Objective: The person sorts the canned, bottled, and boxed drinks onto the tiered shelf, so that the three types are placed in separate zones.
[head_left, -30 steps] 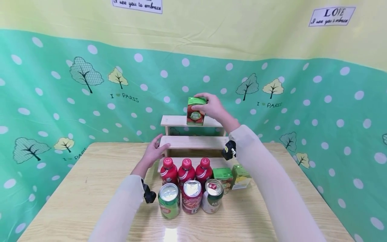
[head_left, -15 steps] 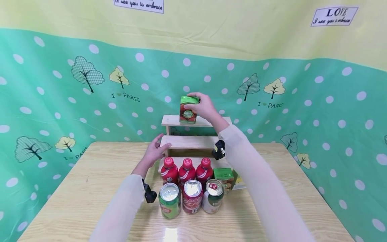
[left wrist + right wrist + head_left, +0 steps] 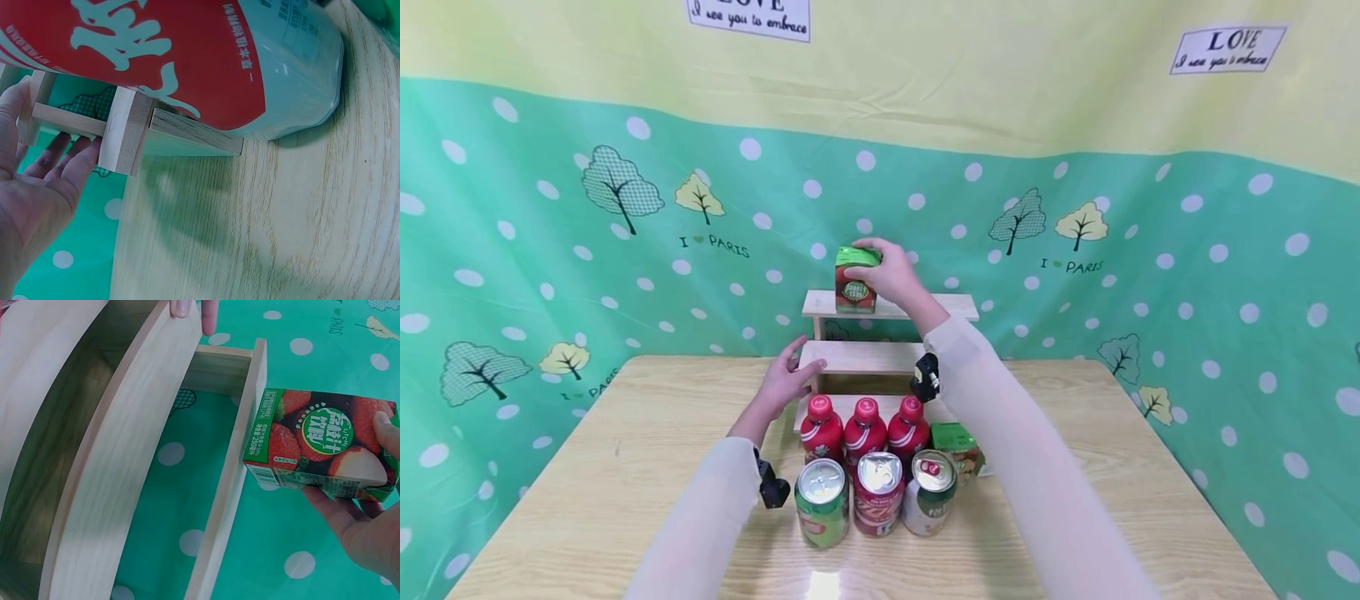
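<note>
My right hand [image 3: 895, 275] holds a litchi juice box [image 3: 855, 283], thumb on its front and fingers on the far side. The box is upright over the left part of the top step of a wooden step shelf [image 3: 868, 357]. In the right wrist view, the juice box [image 3: 319, 437] has its base at the top board [image 3: 240, 456]; whether it bears weight there I cannot tell. My left hand [image 3: 778, 387] grips the shelf's left end at the middle step. In the left wrist view, this hand's fingers [image 3: 78, 165] curl around the wooden frame [image 3: 69, 119].
Several drinks crowd the shelf's front: red bottles [image 3: 865, 437], a green can [image 3: 822, 508], a red can [image 3: 877, 500], a white-and-green can [image 3: 929, 500]. A green-topped juice box [image 3: 958, 450] stands at their right, partly behind my right sleeve. A patterned cloth [image 3: 587, 292] hangs behind the table [image 3: 625, 467].
My right hand has carried the litchi juice box leftward along the top step, toward its left end, and slightly down. My left hand keeps its grip on the shelf.
</note>
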Demonstrator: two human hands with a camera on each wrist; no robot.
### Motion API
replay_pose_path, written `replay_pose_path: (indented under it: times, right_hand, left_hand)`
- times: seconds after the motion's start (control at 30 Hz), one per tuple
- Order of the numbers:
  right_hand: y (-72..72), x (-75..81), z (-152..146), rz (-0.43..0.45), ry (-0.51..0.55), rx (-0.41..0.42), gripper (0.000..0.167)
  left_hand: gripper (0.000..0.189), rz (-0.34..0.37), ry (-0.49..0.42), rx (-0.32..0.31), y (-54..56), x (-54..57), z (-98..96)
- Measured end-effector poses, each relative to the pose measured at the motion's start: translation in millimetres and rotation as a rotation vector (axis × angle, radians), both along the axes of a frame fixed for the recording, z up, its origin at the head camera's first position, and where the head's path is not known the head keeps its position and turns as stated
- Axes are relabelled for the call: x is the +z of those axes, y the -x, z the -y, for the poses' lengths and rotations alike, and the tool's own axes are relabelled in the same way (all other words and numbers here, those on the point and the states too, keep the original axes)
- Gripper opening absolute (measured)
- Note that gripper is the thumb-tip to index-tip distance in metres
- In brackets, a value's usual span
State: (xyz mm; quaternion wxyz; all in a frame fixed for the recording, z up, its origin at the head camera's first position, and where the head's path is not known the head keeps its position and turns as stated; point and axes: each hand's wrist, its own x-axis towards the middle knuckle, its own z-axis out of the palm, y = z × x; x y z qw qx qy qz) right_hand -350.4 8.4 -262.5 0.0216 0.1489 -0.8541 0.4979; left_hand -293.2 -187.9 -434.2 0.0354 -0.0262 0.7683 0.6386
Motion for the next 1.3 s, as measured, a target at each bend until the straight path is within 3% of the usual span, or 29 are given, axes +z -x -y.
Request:
replay_pose_path:
  times: [0.57,0.87,1.3]
  right_hand:
    - [4.7,-10.5,9,-0.017,0.014,-0.004,0.05]
    - [8.9,-18.5,6,-0.046,-0.047,0.034,0.067]
    - [16.1,-24.6,5,-0.079,-0.047,0.018,0.065]
  left_hand:
    - [0.076,0.004,-0.008,-0.001,-1.6,-2.3,2.3]
    - [0.077,-0.004,0.0,-0.008,-1.2,-1.2,0.6]
    - [0.077,0.007,-0.012,-0.006,-1.6,2.8,0.6]
